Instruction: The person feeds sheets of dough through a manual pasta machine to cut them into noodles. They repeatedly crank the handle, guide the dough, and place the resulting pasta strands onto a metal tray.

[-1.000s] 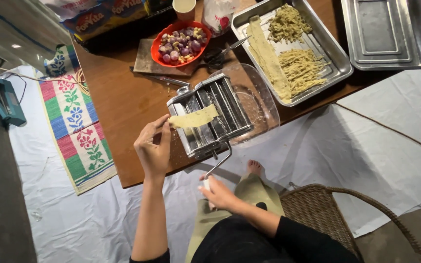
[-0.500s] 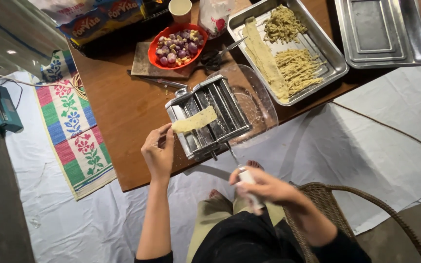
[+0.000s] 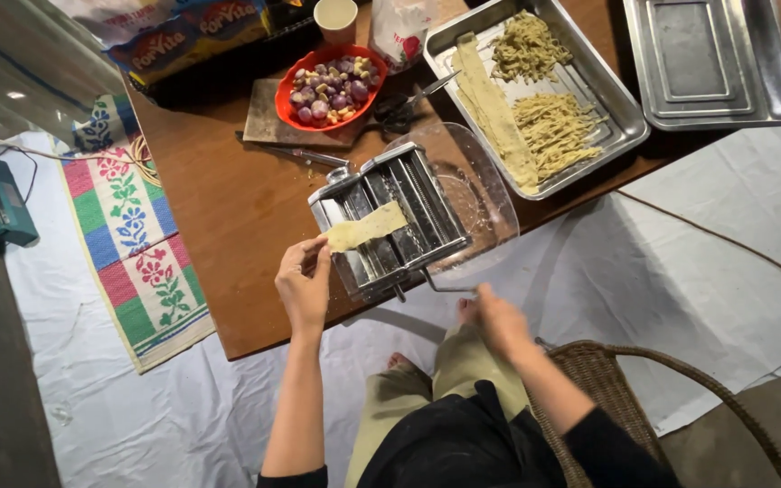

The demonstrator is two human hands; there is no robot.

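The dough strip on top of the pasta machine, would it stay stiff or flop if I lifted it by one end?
Probably floppy: the dough strip is thin and follows the pasta machine top, with the left hand supporting its end. It may tear or stretch, like the soft sheet in the steel tray.

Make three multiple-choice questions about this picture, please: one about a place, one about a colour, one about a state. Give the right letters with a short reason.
1. Where does the strip of dough lie?
A. on top of the pasta machine
B. in the red bowl
C. on the floor

2. What colour is the bowl that holds the small bulbs?
A. blue
B. red
C. white

3. What is the right hand doing?
A. resting flat on the table
B. holding a cup
C. gripping the crank handle of the machine

Answers:
1 A, the strip lies across the machine's rollers, with the left hand at its end.
2 B, the bowl on the wooden board is red.
3 C, the hand is closed at the outer end of the crank.
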